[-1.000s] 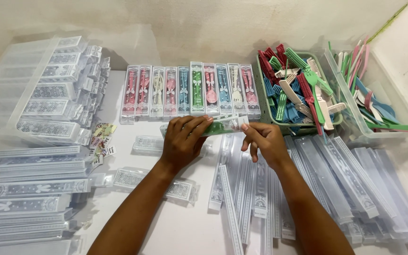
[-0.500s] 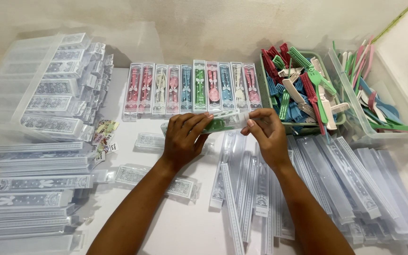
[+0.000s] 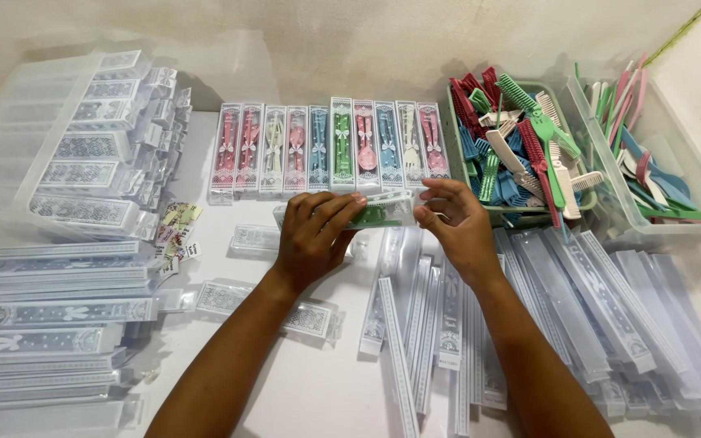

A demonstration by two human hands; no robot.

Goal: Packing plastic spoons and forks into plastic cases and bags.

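My left hand (image 3: pixel 314 235) and my right hand (image 3: pixel 452 223) together hold a clear plastic case with green pieces inside (image 3: pixel 379 212), lying crosswise just above the white table. The left hand grips its left half, and the right hand's fingers pinch its right end. Just beyond the hands runs a row of filled cases (image 3: pixel 330 146) with pink, blue, green and white utensils, standing side by side.
Stacks of empty clear cases (image 3: pixel 66 162) fill the left side. Loose clear lids (image 3: pixel 561 316) lie spread at the right and centre. A green basket of coloured combs (image 3: pixel 513 138) and a clear bin of utensils (image 3: pixel 651 162) sit at the back right. Small labels (image 3: pixel 176 227) lie by the left stacks.
Both hands have stayed on the green-filled case; it has shifted slightly nearer the row, and the right hand's fingers have moved along its right end.
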